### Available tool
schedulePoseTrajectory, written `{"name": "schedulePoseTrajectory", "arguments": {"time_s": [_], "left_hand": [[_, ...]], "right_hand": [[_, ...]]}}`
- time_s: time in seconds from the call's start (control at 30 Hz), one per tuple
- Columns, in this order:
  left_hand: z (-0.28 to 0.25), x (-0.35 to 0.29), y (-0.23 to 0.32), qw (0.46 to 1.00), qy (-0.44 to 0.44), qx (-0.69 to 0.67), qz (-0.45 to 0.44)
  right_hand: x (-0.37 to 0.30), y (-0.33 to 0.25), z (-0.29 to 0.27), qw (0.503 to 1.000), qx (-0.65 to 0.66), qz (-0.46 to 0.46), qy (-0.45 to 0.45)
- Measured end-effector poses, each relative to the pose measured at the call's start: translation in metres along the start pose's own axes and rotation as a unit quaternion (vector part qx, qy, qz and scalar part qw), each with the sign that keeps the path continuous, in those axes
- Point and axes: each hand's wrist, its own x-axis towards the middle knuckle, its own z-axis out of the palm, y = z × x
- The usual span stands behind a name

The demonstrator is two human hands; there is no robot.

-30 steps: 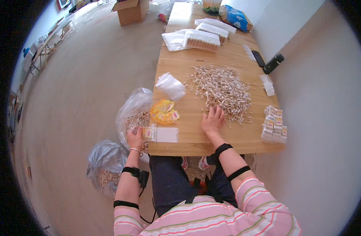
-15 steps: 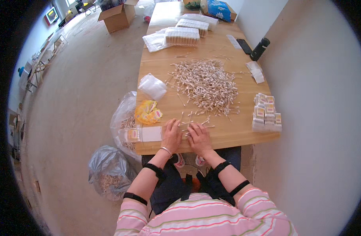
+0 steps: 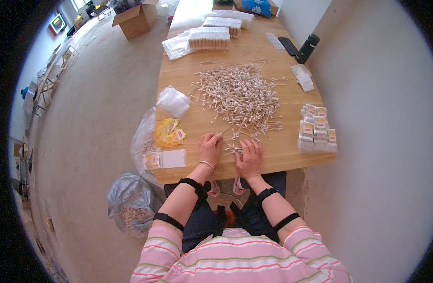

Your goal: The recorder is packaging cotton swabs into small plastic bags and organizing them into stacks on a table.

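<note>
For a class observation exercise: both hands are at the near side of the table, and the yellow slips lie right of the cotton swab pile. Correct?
One thing is wrong: the head view shows the yellow slips to the left of the cotton swab pile, not the right. The left hand and right hand are at the table's near side.

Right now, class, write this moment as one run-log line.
left hand: by swab cluster; right hand: at same cluster; swab pile: beyond both hands

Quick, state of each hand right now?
Left hand: partly curled near loose cotton swabs; grip can't be told.
Right hand: partly curled at those cotton swabs; grip can't be told.
</note>
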Motion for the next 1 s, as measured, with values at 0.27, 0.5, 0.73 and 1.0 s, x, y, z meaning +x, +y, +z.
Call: {"name": "schedulePoseTrajectory", "arguments": {"time_s": [0.27,0.5,0.73,1.0], "left_hand": [[-0.004,-0.005,0.003,0.995,0.022,0.056,0.075],[-0.003,-0.019,0.016,0.995,-0.013,0.029,0.096],[-0.005,-0.029,-0.006,0.999,0.016,-0.012,0.051],[-0.029,-0.044,-0.016,0.995,0.016,0.031,0.096]], "right_hand": [[0.002,-0.002,0.000,0.999,0.020,0.026,0.014],[0.002,0.000,0.002,0.998,0.015,0.022,0.051],[0.000,0.000,0.002,0.994,-0.019,0.090,0.053],[0.015,-0.004,0.003,0.990,-0.010,0.134,0.037]]}}
